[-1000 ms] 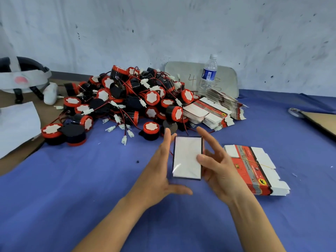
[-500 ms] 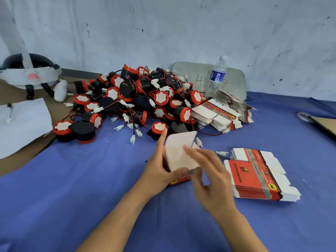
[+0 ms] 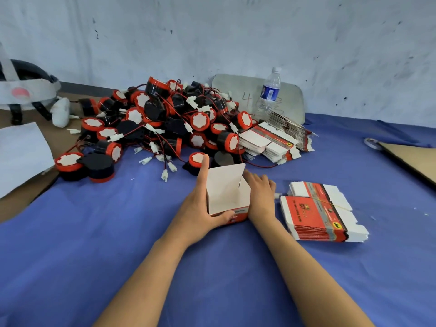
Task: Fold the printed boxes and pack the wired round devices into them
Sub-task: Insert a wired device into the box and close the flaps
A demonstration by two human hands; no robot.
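An unfolded printed box (image 3: pixel 227 192), white inside and red outside, stands on the blue cloth with its top open and its lid flap up. My left hand (image 3: pixel 197 208) grips its left side, with the thumb curled across the front bottom edge. My right hand (image 3: pixel 260 194) rests against the box's right side with the fingers stretched forward. Just behind the box lies a big pile of red and black round devices (image 3: pixel 165 123) with red wires and white plugs. A banded stack of flat boxes (image 3: pixel 316 211) lies to the right of my right hand.
More flat boxes (image 3: pixel 269 142) lie fanned at the pile's right edge, beside a water bottle (image 3: pixel 270 90) and a grey board (image 3: pixel 236 90). A headset (image 3: pixel 26 90) and white paper (image 3: pixel 21 154) sit at the left. Brown cardboard (image 3: pixel 415 159) lies at the right edge.
The box was held flat-sided between both hands above the cloth. It now stands on the cloth with its top open, and both hands have come down to its sides.
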